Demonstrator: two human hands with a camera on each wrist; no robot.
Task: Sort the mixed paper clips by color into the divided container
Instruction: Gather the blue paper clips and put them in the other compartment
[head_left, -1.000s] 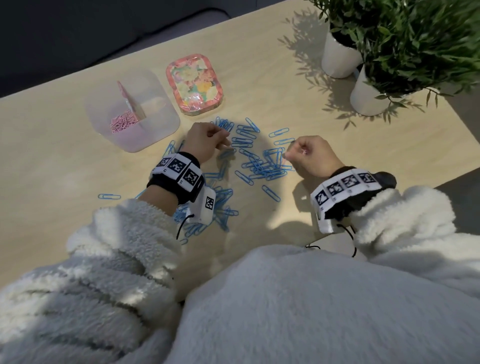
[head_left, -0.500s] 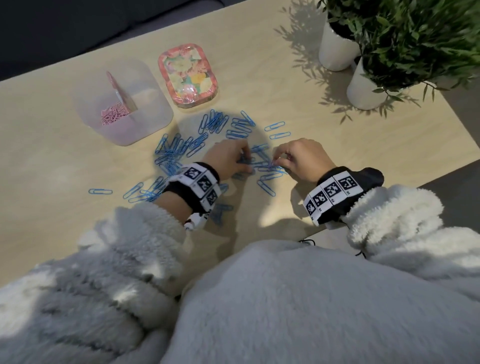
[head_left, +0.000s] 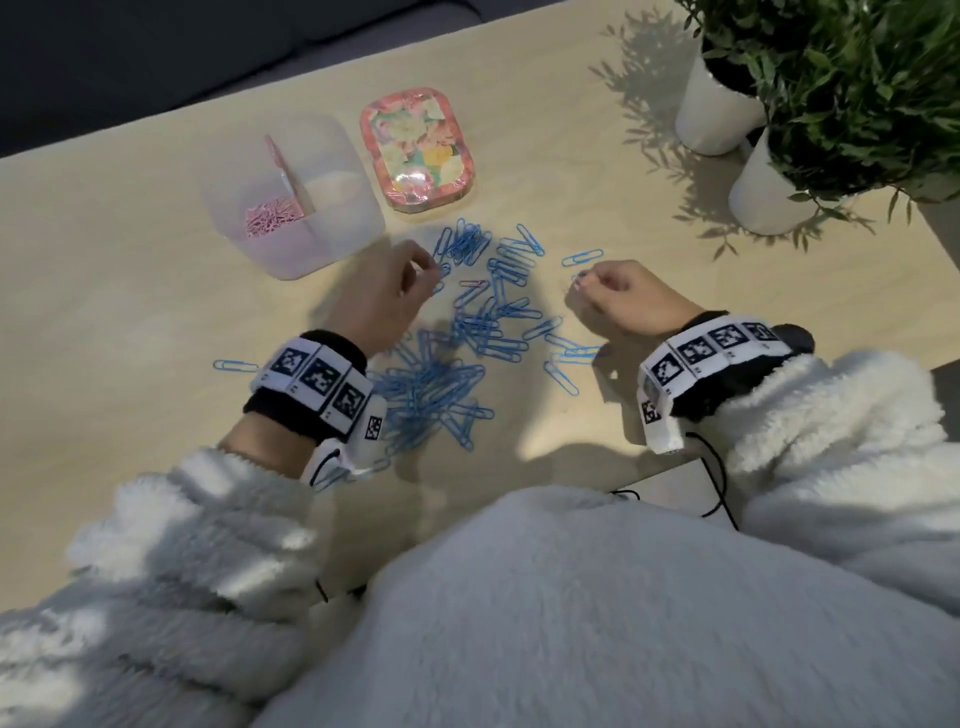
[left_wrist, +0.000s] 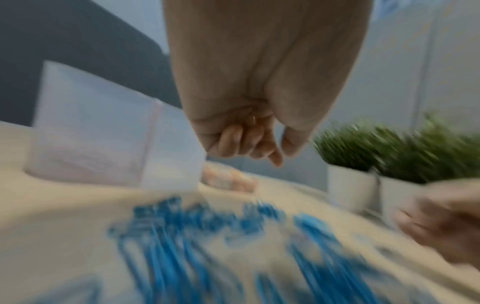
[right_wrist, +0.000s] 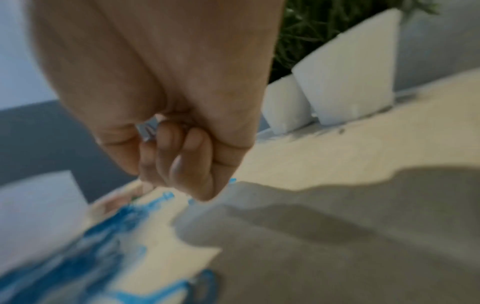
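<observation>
Hands (head_left: 384, 301) among blue clips (head_left: 483, 322)

Dim, cool light overall, with warm patches across the table (head_left: 519, 130). The plants (head_left: 857, 78) throw sharp leaf shadows leftward. Both wrist views are heavily motion-blurred; the clips (left_wrist: 182, 246) smear into blue streaks. Head view bends at edges.

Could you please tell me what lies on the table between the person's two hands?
In the head view, loose blue paper clips lie scattered between the left hand and the right hand, with a single pink clip among them.
</observation>
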